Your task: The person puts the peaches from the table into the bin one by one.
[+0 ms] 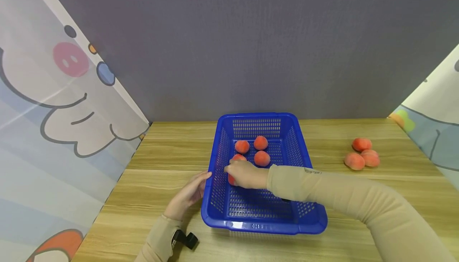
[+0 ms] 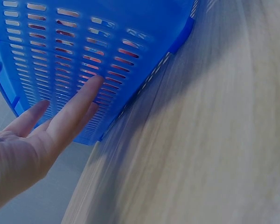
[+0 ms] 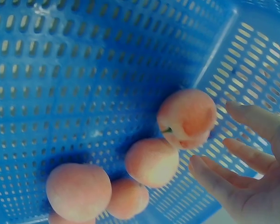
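A blue plastic basket (image 1: 265,228) with slotted walls stands on the wooden table. Several peaches (image 1: 262,158) lie inside it, toward its far left part. My right hand (image 1: 246,174) reaches down into the basket by the left wall. In the right wrist view its fingers (image 3: 210,175) are spread and slightly bent beside a peach (image 3: 186,119) with a small green stem, with nothing held. My left hand (image 1: 188,194) is at the basket's left side, its thumb at the rim. The left wrist view shows its fingers (image 2: 70,112) extended along the outer slotted wall.
Three more peaches (image 1: 354,161) sit close together on the table (image 1: 394,198), right of the basket. A grey wall (image 1: 269,47) rises behind the table. Printed curtains (image 1: 68,142) hang at both sides. A black device (image 1: 186,239) is strapped to the left wrist.
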The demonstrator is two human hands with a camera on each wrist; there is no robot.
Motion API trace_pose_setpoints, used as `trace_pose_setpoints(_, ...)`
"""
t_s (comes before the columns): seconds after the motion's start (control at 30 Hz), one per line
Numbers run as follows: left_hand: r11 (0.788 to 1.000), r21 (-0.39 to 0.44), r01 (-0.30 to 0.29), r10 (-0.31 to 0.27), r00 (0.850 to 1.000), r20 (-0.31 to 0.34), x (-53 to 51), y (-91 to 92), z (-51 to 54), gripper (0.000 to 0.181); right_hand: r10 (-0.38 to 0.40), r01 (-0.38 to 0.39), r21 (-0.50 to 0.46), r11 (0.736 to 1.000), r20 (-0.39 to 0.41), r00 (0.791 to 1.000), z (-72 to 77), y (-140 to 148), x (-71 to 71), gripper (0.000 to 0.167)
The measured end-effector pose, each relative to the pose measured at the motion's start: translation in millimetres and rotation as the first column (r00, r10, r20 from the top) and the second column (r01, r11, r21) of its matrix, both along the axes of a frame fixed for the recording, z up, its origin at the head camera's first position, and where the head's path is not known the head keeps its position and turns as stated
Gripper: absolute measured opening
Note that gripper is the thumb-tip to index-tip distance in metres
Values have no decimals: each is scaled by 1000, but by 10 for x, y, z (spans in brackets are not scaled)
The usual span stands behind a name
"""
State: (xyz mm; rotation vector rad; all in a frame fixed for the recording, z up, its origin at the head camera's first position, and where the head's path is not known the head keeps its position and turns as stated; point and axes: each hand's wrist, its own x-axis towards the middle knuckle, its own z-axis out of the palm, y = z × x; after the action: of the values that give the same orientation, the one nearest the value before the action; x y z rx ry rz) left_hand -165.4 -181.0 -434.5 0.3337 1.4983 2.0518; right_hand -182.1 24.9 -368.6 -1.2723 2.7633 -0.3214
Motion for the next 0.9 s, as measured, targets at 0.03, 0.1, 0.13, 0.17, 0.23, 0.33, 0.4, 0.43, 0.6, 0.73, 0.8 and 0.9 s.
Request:
trace_pose_setpoints(0.03, 1000, 1, 1, -1, 1000, -3, -1, -1, -3, 32, -13, 13, 7, 1000, 7, 1000, 17, -1, 3, 25)
trace_pose_setpoints(0.1, 1000, 3, 8, -8, 1000, -16, -6, -4, -16, 31, -35, 35, 16, 999, 11, 999, 47, -3, 5, 29)
trace_pose_setpoints(0.13, 1000, 5, 11, -11, 1000, -21, -6, -4, -20, 30, -52, 52, 26, 998, 16, 998, 78, -4, 7, 33)
trace_pose_setpoints(0.17, 1000, 7, 14, -13, 1000, -25, -6, -5, -23, 29, -69, 69, 33, 997, 18, 997, 110, -5, 8, 36)
trace_pose_setpoints(0.23, 1000, 11, 15, -15, 1000, -27, -4, -3, -24, 26, -87, 86, 32, 996, 17, 996, 174, 2, 9, 41)
trace_pose_setpoints(0.33, 1000, 15, 10, -10, 1000, -9, 2, 5, -6, 24, -99, 99, 4, 995, 48, 994, 277, 26, 8, 43)
trace_pose_setpoints(0.4, 1000, 16, 8, -9, 1000, 4, 1, 9, 8, 25, -99, 101, -23, 995, 72, 992, 340, 55, 6, 43)
trace_pose_setpoints(0.43, 1000, 15, 9, -9, 1000, 9, 3, 13, 18, 26, -99, 102, -36, 994, 82, 992, 370, 76, 5, 43)
trace_pose_setpoints(0.6, 1000, 7, 17, -17, 1000, 6, 12, 18, 52, 29, -101, 107, -80, 991, 77, 992, 546, 217, 6, 41)
trace_pose_setpoints(0.73, 1000, 11, 10, -10, 1000, 10, 11, 14, 52, 28, -128, 133, -105, 985, 54, 990, 712, 350, 22, 41)
trace_pose_setpoints(0.8, 1000, 8, 1, -1, 1000, 16, 10, 13, 44, 27, -157, 163, -117, 980, 67, 985, 805, 420, 35, 42)
trace_pose_setpoints(0.9, 1000, 2, -10, 10, 1000, 21, 9, 8, 29, 25, -199, 208, -146, 967, 75, 977, 938, 538, 47, 43)
